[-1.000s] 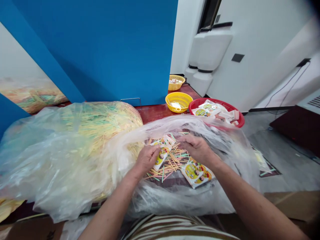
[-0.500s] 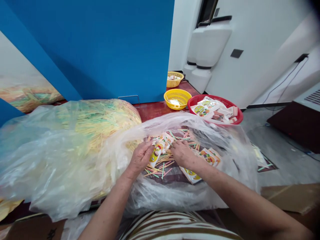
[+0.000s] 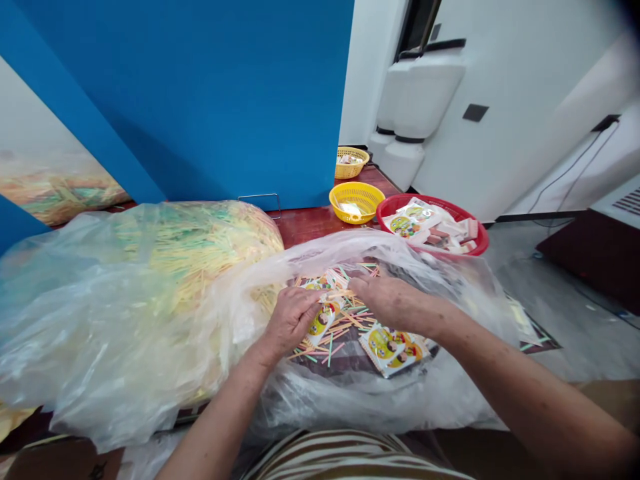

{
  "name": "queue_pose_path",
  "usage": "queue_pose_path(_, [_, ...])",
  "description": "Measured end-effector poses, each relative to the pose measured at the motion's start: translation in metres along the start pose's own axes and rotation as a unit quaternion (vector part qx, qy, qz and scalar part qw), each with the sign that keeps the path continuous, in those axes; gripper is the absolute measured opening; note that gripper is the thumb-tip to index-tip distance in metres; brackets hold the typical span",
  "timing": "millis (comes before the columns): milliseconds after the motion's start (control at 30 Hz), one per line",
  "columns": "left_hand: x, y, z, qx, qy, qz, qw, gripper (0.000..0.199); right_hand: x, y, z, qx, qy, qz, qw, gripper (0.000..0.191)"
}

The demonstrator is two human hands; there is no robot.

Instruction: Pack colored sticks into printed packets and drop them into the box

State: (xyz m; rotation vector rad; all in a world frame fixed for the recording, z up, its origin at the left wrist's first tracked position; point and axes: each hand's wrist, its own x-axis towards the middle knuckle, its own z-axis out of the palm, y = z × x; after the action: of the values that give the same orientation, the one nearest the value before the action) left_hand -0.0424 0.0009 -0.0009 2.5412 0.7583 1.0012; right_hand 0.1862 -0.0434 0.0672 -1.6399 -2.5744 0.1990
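Note:
My left hand (image 3: 294,315) pinches the top edge of a small printed packet (image 3: 324,323), which is white with yellow and a cartoon figure. Facing it, my right hand (image 3: 387,300) has its fingers closed on a few thin sticks (image 3: 342,293) at the packet's top; its fingertips are partly hidden. Loose pink, green and yellow sticks (image 3: 330,345) lie scattered under both hands, inside an opened clear plastic bag (image 3: 305,393). Below my right wrist lies a pile of similar packets (image 3: 393,348).
To the left, a large clear bag (image 3: 215,233) bulges with pastel sticks. A red basket (image 3: 483,243) of packets and wrapped pieces stands behind the opened bag, beside two yellow baskets (image 3: 357,193). A blue panel (image 3: 225,100) rises at the back.
My right hand has moved up and right, uncovering more of the packet pile, and now has thin sticks at its fingertips. The left hand's packet has shifted slightly right.

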Motion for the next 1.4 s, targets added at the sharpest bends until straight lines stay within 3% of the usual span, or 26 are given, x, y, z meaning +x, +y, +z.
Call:
queue_pose_path(200, [0.004,0.01,-0.003,0.04,-0.042,0.009,0.998,0.028,0.011,-0.002,0.007,-0.006,0.0,-0.067,0.998,0.024])
queue_pose_path(333, [0.005,0.014,-0.002,0.039,-0.051,-0.011,0.998,0.029,0.019,-0.009,-0.007,0.0,-0.039,-0.086,0.996,0.021])
queue_pose_path(467, [0.006,0.018,0.0,-0.027,-0.074,-0.06,0.995,0.032,0.022,-0.022,-0.027,-0.077,-0.126,-0.086,0.985,0.023])
queue_pose_path(600, [0.008,0.023,0.004,-0.168,-0.117,-0.11,0.973,0.036,0.025,-0.031,-0.031,-0.136,-0.167,-0.099,0.971,0.026])
queue_pose_path(700, [0.007,0.024,0.009,-0.261,-0.099,-0.172,0.945,0.037,0.031,-0.031,-0.029,-0.113,-0.173,-0.11,0.972,0.027])
queue_pose_path(867, [0.006,0.023,0.017,-0.375,-0.015,-0.239,0.896,0.037,0.042,-0.035,-0.04,-0.061,-0.185,-0.154,0.969,0.025])
queue_pose_path(967, [0.008,0.024,0.018,-0.425,0.026,-0.261,0.866,0.038,0.045,-0.039,-0.053,-0.01,-0.138,-0.188,0.972,0.027])
queue_pose_path(1100, [0.007,0.022,0.017,-0.485,0.077,-0.262,0.83,0.036,0.04,-0.022,-0.054,0.07,0.016,-0.139,0.988,0.035])
queue_pose_path(1267, [0.002,0.015,0.012,-0.424,0.119,-0.255,0.861,0.035,0.028,0.008,-0.022,0.032,0.045,-0.031,0.998,0.041])
queue_pose_path(1333, [0.001,0.015,0.011,-0.395,0.13,-0.246,0.875,0.036,0.022,0.005,-0.01,0.039,0.111,0.0,0.993,0.049])
queue_pose_path(1400, [0.001,0.017,0.012,-0.372,0.135,-0.228,0.89,0.035,0.016,-0.008,-0.001,0.087,0.181,-0.004,0.98,0.045])
